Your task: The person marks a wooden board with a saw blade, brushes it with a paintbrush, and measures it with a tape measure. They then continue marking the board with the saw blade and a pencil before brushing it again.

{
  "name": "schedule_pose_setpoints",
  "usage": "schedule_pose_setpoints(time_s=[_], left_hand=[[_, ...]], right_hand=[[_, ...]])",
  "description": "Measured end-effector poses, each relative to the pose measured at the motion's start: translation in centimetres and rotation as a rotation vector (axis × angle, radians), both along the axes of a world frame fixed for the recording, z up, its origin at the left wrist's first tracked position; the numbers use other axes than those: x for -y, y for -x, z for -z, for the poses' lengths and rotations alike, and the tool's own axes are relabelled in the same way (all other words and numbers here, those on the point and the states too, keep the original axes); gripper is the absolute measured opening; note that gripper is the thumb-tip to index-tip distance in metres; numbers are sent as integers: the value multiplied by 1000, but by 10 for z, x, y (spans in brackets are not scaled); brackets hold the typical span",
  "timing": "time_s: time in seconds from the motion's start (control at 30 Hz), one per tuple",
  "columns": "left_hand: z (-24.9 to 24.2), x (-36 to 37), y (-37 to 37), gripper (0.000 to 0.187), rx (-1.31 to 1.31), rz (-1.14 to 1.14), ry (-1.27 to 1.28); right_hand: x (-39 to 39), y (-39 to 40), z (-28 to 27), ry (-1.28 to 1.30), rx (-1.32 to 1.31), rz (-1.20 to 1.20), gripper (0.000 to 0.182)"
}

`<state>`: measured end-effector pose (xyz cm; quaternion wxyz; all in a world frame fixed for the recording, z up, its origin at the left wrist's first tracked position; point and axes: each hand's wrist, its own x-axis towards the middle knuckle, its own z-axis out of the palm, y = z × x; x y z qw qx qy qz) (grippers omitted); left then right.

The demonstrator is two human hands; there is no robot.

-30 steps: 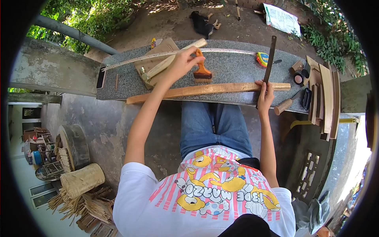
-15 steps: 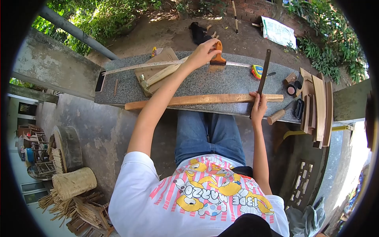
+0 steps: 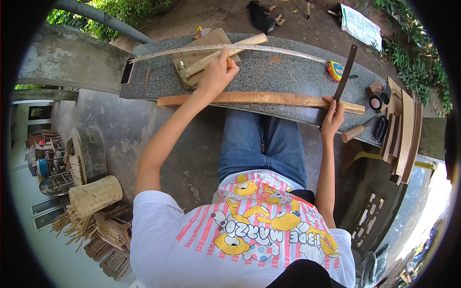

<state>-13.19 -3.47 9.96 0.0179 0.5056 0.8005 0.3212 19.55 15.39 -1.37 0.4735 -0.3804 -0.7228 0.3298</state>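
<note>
We see our left hand (image 3: 217, 74) out over the granite slab (image 3: 283, 77), fingers curled around an orange brush handle (image 3: 229, 61), most of the brush hidden under the hand, just beside the wooden mallet (image 3: 218, 54) and the long thin strip (image 3: 225, 48) at the far side. Our right hand (image 3: 332, 120) is clamped on a dark flat file (image 3: 344, 77) at the near right, which crosses the long wooden plank (image 3: 259, 98) lying along the slab's near edge. A yellow tape measure (image 3: 334, 70) sits right of the file.
</note>
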Motion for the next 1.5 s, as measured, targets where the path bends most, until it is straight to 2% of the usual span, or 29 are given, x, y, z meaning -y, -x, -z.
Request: schedule_pose_setpoints(time_s=[0.17, 0.23, 0.27, 0.3, 0.37, 0.4, 0.47, 0.57, 0.7, 0.77, 0.83, 0.9, 0.97, 1.03, 1.07, 1.1, 1.2, 1.23, 1.47, 1.5], left_hand=[[-1, -75, -19, 27, 36, 47, -97], [-3, -99, -24, 27, 224, 40, -142], [3, -104, -24, 27, 106, 7, -122], [8, -104, -26, 27, 102, 20, -127], [19, -88, -30, 23, 402, -39, -234], [22, -77, -33, 23, 399, -31, -230], [28, -47, -37, 24, 709, -65, -547], [27, -1, -30, 20, 785, -119, -584], [25, 32, -21, 19, 756, -157, -611], [33, 34, -18, 20, 863, -188, -628], [49, 30, -18, 21, 891, -177, -624], [58, 20, -27, 22, 986, -202, -592], [66, 7, -33, 22, 989, -161, -609], [70, -5, -34, 20, 1033, -139, -630], [70, -9, -32, 20, 1079, -132, -639], [68, -11, -28, 20, 1081, -138, -647], [51, -4, -13, 15, 1100, -107, -662], [43, 2, -7, 19, 1092, -111, -688], [11, 78, 8, 18, 1001, -213, -670], [11, 87, 4, 18, 998, -220, -674]], right_hand=[[0, -1, -4, -18, 26, 9, 25], [1, -2, -6, -44, 54, 15, 25], [1, -2, -5, -39, 56, 9, 25], [1, -2, -6, -34, 58, 3, 24], [0, -3, -7, -55, 61, 22, 23], [0, -4, -6, -64, 68, 18, 23], [2, -4, -5, -65, 77, 5, 23], [3, -2, -7, -28, 77, 5, 24], [2, 1, -15, -3, 5, -5, 22], [1, -3, -29, 184, -7, -60, 24], [-2, -9, -42, 165, 18, -55, 24], [-2, -17, -58, -6, 196, -28, 21], [6, -28, -80, 5, 216, -25, 27], [15, -35, -103, -157, 414, -240, 39], [17, -37, -103, -297, 507, -266, 49], [20, -36, -104, -303, 510, -273, 49], [27, -29, -106, -249, 644, -547, 44], [25, -22, -101, -259, 645, -556, 44], [19, 55, -73, -402, 691, -766, 41], [20, 62, -71, -492, 706, -757, 40]])
